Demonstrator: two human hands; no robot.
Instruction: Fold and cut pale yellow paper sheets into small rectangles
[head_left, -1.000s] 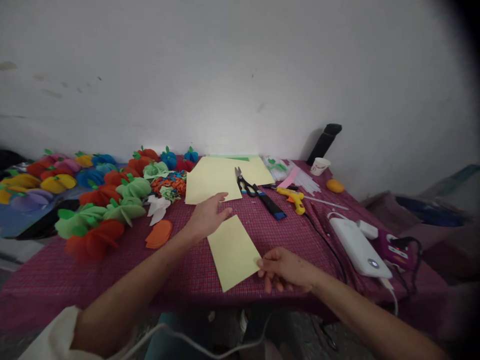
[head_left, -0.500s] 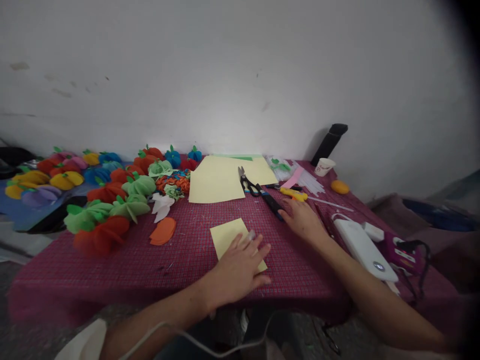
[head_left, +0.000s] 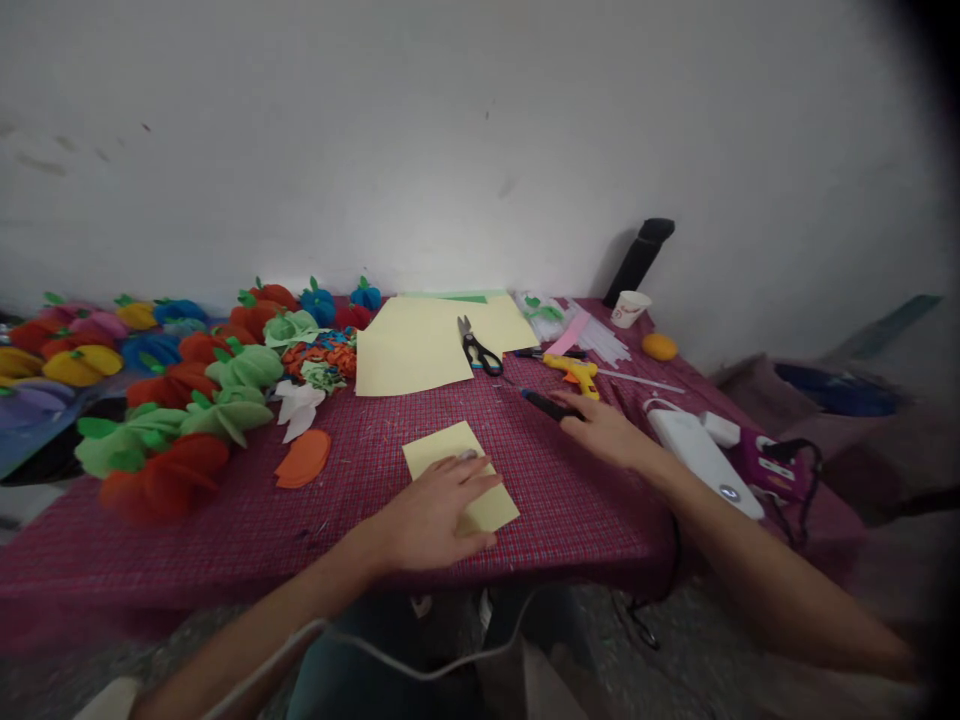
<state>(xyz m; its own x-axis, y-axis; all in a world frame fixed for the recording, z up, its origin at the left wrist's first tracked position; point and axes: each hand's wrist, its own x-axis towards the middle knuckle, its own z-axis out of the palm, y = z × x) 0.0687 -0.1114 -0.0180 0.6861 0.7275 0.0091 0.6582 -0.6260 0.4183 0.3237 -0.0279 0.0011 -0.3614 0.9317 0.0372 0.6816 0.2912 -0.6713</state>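
Note:
A small pale yellow sheet [head_left: 491, 508] lies on the checked cloth near the table's front edge. My left hand [head_left: 439, 510] rests on it with the fingers spread, a small greyish thing showing by the fingertips. To the right, my right hand [head_left: 600, 430] is closed round the handle end of a dark thin-tipped tool [head_left: 545, 404], whose point faces away to the left. Beyond the tool lie black scissors [head_left: 478, 350], partly on large pale yellow sheets [head_left: 409, 350]. A yellow glue gun [head_left: 571, 370] sits just past my right hand.
Many felt pumpkins [head_left: 172, 390] crowd the left side, beside orange cut pieces [head_left: 304, 458]. A paper cup [head_left: 631, 308], an orange object [head_left: 659, 347], a white device [head_left: 705, 460] and a purple power strip [head_left: 776, 468] stand right. The wall bounds the back.
My right hand has closed on the dark tool, which now points left with its thin tip showing. The whole view has shifted, and my left hand stays on the small sheet.

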